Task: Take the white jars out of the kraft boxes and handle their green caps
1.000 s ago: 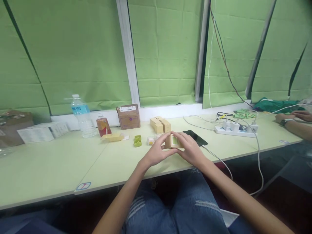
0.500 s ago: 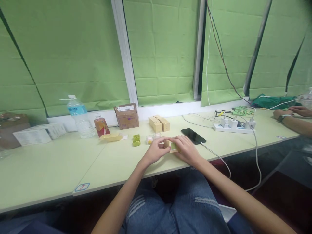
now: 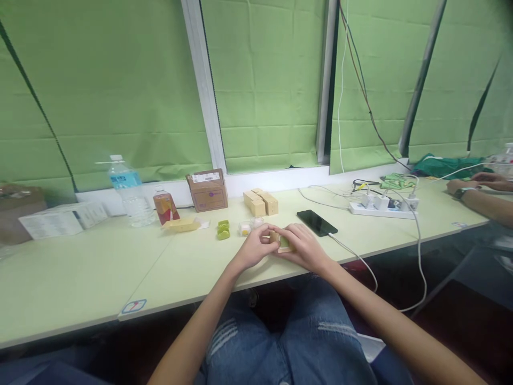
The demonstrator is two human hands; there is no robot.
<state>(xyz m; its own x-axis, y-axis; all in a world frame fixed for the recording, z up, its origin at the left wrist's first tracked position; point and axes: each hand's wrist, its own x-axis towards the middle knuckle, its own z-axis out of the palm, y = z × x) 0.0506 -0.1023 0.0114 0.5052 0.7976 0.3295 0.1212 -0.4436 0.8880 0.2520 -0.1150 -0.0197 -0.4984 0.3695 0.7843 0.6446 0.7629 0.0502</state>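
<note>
a small tan box [image 3: 284, 242] with a green face is low on the table [image 3: 192, 267], near the front edge, directly in front of the person. the left hand [image 3: 253, 249] closes on its left side with the fingers curled over the top. the right hand [image 3: 305, 248] closes on its right side, so the box is held between both hands and is mostly covered by them. i cannot tell if the box rests fully on the table or is a little lifted.

just behind the left hand lies a small clear case [image 3: 245, 229] with something yellow inside, and to the left of it are two small green pieces [image 3: 223, 230]. further back stands a group of tan boxes [image 3: 260, 202]. to the right of the hands a black phone [image 3: 316, 222] lies flat, and a white cable [image 3: 355, 254] goes from it over the table edge. further right is a white power strip [image 3: 382, 206] with plugs in it.

to the left, a flat yellow box [image 3: 182, 225], a small juice bottle [image 3: 165, 206], a brown cardboard box [image 3: 207, 190] and a water bottle [image 3: 128, 191] are along the back of the table, near the window. at the far right edge another person's hand [image 3: 465, 186], with a watch on the wrist, rests on the table.
</note>
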